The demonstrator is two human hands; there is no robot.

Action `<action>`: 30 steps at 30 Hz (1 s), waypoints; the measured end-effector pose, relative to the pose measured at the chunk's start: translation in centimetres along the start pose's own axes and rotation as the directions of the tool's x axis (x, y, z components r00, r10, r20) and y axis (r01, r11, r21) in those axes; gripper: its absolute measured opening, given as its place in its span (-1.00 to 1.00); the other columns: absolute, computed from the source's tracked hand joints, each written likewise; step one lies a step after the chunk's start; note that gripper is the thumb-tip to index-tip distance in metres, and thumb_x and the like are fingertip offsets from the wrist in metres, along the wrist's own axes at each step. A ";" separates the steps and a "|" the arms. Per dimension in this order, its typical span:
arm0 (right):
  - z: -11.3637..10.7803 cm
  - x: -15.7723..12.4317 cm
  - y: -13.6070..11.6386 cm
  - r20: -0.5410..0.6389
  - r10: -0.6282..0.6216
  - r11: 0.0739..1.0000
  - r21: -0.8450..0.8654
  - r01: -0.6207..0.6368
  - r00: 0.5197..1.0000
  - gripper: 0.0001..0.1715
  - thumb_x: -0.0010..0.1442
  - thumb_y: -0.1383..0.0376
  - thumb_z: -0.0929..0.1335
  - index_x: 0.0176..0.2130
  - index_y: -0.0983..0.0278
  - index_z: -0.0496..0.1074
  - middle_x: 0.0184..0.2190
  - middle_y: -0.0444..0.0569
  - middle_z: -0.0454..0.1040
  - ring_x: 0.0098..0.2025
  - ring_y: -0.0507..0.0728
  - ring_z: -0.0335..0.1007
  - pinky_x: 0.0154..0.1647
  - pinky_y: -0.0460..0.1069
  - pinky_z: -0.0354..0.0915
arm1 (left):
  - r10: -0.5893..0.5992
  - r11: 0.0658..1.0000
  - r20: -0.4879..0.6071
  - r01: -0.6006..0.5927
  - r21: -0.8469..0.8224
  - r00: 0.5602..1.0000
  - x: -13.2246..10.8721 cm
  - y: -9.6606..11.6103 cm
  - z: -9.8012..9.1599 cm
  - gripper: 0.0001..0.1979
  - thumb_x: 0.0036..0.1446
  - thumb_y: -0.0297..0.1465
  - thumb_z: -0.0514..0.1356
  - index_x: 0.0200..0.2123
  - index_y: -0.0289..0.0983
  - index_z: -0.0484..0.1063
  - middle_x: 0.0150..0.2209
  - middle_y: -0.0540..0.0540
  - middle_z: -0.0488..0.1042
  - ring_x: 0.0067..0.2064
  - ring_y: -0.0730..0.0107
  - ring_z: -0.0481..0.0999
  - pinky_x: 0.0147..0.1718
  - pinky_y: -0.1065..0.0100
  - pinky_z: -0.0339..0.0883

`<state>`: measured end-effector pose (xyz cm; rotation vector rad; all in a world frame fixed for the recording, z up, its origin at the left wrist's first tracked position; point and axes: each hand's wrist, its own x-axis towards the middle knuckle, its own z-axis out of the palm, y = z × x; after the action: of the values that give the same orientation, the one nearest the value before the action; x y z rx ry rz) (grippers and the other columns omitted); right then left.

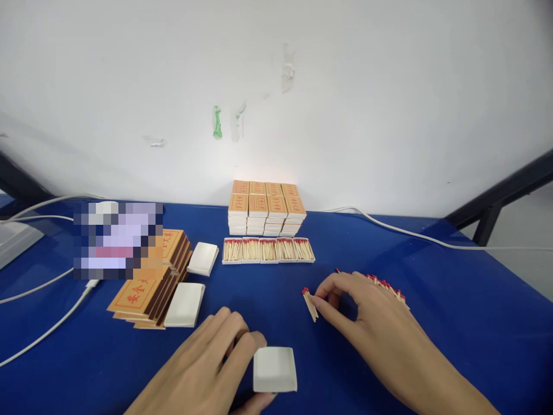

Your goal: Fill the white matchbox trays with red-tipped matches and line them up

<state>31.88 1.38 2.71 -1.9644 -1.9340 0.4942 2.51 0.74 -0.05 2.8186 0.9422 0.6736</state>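
Well apart from the back edge of the blue desk (259,288), our left hand (207,360) holds an open white tray (275,370), its grip closed between thumb and fingers. Our right hand (375,328), nearer the right edge, has a narrow grip pinching a small bunch of matches (311,305), red heads toward the back edge; we cannot quite tell whether they touch the desk. Behind that hand, partly hidden, lies a match pile (391,289). Toward the back edge we have five filled trays (268,250) before stacked matchboxes (266,208), and orange sleeves (140,291) toward the left.
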 end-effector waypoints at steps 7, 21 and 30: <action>1.3 0.0 -0.8 -0.116 -0.087 0.991 -0.115 0.074 0.989 -0.59 0.48 0.04 0.47 -0.38 0.11 0.47 -0.45 -0.15 0.55 -0.33 0.19 0.49 -0.26 0.11 0.30 | -0.003 1.000 -0.004 0.003 0.004 1.000 0.1 0.1 -0.2 -0.85 0.58 -0.28 0.22 0.12 -0.15 0.47 -0.09 -0.09 0.66 -0.09 0.12 0.79 -0.07 0.19 0.75; -1.3 1.0 3.3 -0.315 0.021 0.951 -0.287 -0.116 0.949 -0.48 0.44 -0.19 0.30 -0.29 0.06 0.57 -0.32 0.06 0.63 -0.13 0.42 0.52 -0.47 0.06 0.07 | 0.006 1.000 0.012 -0.006 0.007 1.000 0.2 0.0 -0.2 -0.84 0.58 -0.29 0.22 0.13 -0.16 0.44 -0.11 -0.09 0.65 -0.09 0.08 0.79 0.00 0.09 0.75; -1.2 0.9 2.8 -0.206 0.057 0.961 -0.255 -0.109 0.977 -0.53 0.42 -0.13 0.32 -0.34 0.06 0.58 -0.38 0.04 0.62 -0.18 0.38 0.55 -0.45 0.07 0.14 | 0.012 1.000 -0.001 -0.012 0.003 1.000 0.2 0.2 -0.2 -0.84 0.59 -0.29 0.21 0.12 -0.17 0.47 -0.11 -0.10 0.66 -0.08 0.11 0.78 0.00 0.16 0.74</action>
<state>34.89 2.25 2.41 -2.1718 -1.8768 0.0560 2.66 0.70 0.21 2.8287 0.9282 0.6757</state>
